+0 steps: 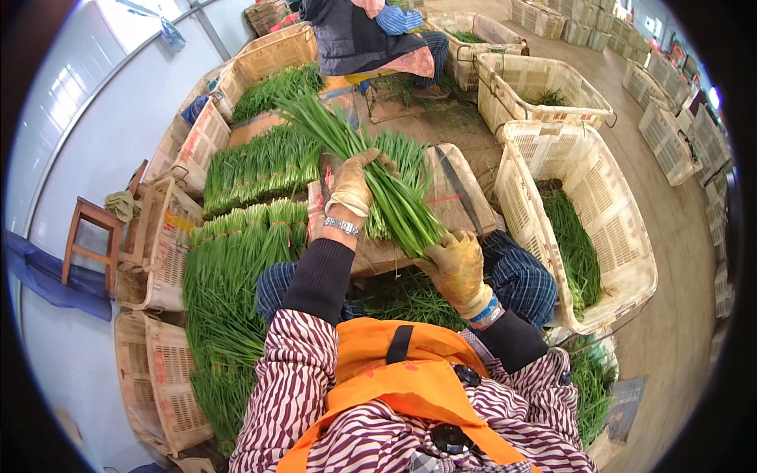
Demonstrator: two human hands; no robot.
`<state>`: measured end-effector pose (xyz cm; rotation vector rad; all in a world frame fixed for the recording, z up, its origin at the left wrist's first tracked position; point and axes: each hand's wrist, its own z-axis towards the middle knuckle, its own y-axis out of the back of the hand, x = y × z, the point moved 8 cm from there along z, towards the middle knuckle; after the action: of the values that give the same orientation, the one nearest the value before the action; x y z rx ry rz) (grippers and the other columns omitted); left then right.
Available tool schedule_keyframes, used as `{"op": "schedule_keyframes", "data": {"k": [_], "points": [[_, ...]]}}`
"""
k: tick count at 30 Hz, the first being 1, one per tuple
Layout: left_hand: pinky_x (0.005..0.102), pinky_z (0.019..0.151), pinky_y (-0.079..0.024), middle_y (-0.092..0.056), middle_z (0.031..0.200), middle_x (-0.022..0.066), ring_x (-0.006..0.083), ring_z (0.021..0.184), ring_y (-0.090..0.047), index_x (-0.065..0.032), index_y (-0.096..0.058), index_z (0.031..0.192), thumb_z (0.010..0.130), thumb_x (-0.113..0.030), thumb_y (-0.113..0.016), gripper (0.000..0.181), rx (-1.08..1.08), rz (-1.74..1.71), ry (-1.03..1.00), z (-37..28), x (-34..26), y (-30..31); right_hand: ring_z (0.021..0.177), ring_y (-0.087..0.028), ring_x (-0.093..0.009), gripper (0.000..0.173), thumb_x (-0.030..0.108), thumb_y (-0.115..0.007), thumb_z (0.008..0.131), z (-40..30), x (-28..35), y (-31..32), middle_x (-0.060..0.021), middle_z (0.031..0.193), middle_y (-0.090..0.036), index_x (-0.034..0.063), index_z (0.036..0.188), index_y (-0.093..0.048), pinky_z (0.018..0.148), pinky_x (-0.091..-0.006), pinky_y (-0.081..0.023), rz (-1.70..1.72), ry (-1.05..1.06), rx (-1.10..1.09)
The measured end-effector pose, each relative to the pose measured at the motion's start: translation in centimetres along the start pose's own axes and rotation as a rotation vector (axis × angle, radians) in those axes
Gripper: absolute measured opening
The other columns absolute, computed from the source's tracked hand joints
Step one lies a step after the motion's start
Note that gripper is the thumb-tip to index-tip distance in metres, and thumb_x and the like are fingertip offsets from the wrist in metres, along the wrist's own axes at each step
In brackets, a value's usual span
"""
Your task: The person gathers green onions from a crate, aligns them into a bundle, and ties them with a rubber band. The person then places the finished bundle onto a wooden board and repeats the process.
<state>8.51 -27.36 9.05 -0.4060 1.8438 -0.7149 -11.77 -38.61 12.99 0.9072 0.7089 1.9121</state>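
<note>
A loose bunch of long green garlic chives [396, 201] is held slantwise between my two gloved hands. My left hand [355, 180], in a soiled glove, is wrapped around the bunch at its middle. At the lower right end, my right hand [458, 269] grips the chives in a yellowed glove. Beneath them is a low padded work board [455, 189] with a dark strap across it. More chives [399, 154] lie on that board behind the held bunch. To the left are rows of chive bundles [260, 227] tied with red bands.
At my right stands a plastic crate [621, 236] with chives inside, and another crate [544, 88] is beyond it. Crates [165, 236] and a wooden stool [94, 236] line the left wall. A seated person [378, 41] is ahead. Loose greens [414, 301] lie below my knees.
</note>
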Motion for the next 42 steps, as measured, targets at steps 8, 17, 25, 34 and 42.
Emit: {"op": "schedule_keyframes", "data": {"k": [8, 17, 25, 34, 42], "points": [[0.043, 0.078, -0.055, -0.063, 0.078, 0.0122, 0.0287, 0.076, -0.063, -0.0024, -0.059, 0.081, 0.09, -0.016, -0.057, 0.017, 0.052, -0.164, -0.182, 0.3, -5.4, 4.9, 0.062, -0.054, -0.026, 0.013, 0.012, -0.076, 0.072, -4.2, -4.5, 3.0, -0.007, 0.066, -0.058, 0.0046, 0.074, -0.065, 0.061, -0.0349, -0.043, 0.635, -0.183, -0.185], [0.0415, 0.096, -0.049, -0.066, 0.081, 0.0057, 0.0223, 0.084, -0.065, -0.0028, -0.062, 0.094, 0.086, -0.013, -0.067, 0.014, 0.397, -0.483, -0.405, -0.8, -8.8, 5.8, 0.079, -0.07, -0.02, 0.045, 0.016, -0.077, 0.077, -8.8, -8.4, -1.4, -0.014, 0.085, -0.071, 0.0035, 0.118, -0.063, 0.072, -0.0295, -0.054, 0.514, -0.465, 0.23], [0.0459, 0.098, -0.046, -0.065, 0.083, 0.0049, 0.0235, 0.089, -0.062, -0.0064, -0.059, 0.1, 0.084, -0.014, -0.07, 0.02, 0.441, -0.488, -0.415, -2.3, -7.0, 2.3, 0.094, -0.06, -0.014, 0.047, 0.018, -0.076, 0.082, -0.8, -5.0, -4.3, -0.0085, 0.108, -0.066, -0.0068, 0.12, -0.059, 0.085, -0.0256, -0.047, 1.327, -0.697, -0.072], [0.0495, 0.105, -0.041, -0.063, 0.082, 0.0043, 0.0228, 0.087, -0.063, -0.0061, -0.058, 0.1, 0.086, -0.013, -0.068, 0.019, 0.476, -0.481, -0.364, -3.1, -5.6, 1.4, 0.092, -0.061, -0.013, 0.034, 0.011, -0.074, 0.082, -0.8, -3.8, -6.9, -0.0083, 0.102, -0.069, -0.0057, 0.109, -0.066, 0.086, -0.0263, -0.045, 1.461, -0.795, -0.054], [0.0486, 0.102, -0.045, -0.065, 0.08, 0.0059, 0.0227, 0.084, -0.064, -0.0053, -0.06, 0.099, 0.085, -0.012, -0.068, 0.017, 0.391, -0.505, -0.303, -2.0, -4.6, 2.4, 0.091, -0.062, -0.012, 0.027, 0.006, -0.071, 0.082, -1.5, -3.4, -6.9, -0.008, 0.102, -0.069, -0.006, 0.106, -0.066, 0.085, -0.0246, -0.046, 1.562, -0.893, -0.15]]}}
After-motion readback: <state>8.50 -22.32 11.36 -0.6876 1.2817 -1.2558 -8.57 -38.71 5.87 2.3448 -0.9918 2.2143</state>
